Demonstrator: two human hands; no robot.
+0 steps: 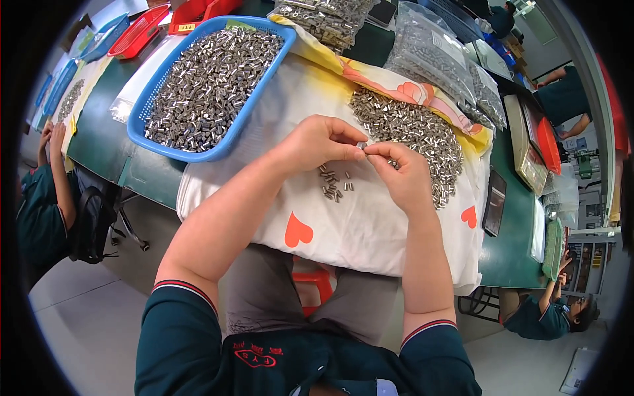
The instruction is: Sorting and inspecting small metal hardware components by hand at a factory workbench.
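1. Nearest to me, at the bottom of the frame, my two forearms rise from dark green sleeves and meet over the white cloth (370, 231) with red hearts that covers the table (515, 251).
2. My left hand (316, 142) is curled, thumb and forefinger closed on one small metal sleeve (361, 144) at the centre of the frame. My right hand (403, 175) pinches the same piece from the other side, fingertips touching it, the other fingers folded under.
3. Just below my hands lies a small cluster (333, 183) of the same metal pieces on the cloth; judging by its size, only a few have been handled so far.
4. Just beyond my right hand, right of centre, a big loose heap (409, 129) spreads over the cloth, so I judge that most of the work is left.
5. Farther off, upper left, a blue basket (148, 138) holds many more pieces.
6. At the top edge sit clear bags (429, 53) of parts and red trays (142, 30); other people work at both sides.
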